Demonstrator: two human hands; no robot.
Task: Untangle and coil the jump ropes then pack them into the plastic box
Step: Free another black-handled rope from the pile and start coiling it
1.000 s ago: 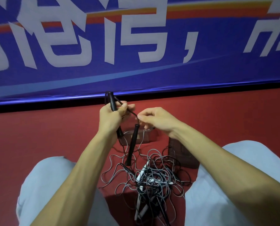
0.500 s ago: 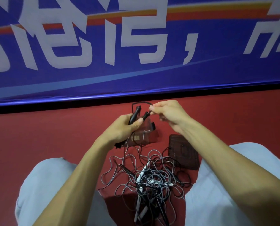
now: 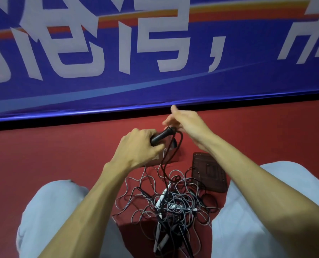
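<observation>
Left hand clenched round a black handle, whose tip points up and right out of the fist. Right hand just beyond that tip, motion-blurred; one finger is extended, and I cannot tell whether it pinches anything. A dark cord loops from the handle tip and drops below the grip into the tangle of grey and black ropes on the red floor, nearer the body. Clear box directly under the grip, partly hidden by the fist. Dark panel lies flat, right of and below the grip.
</observation>
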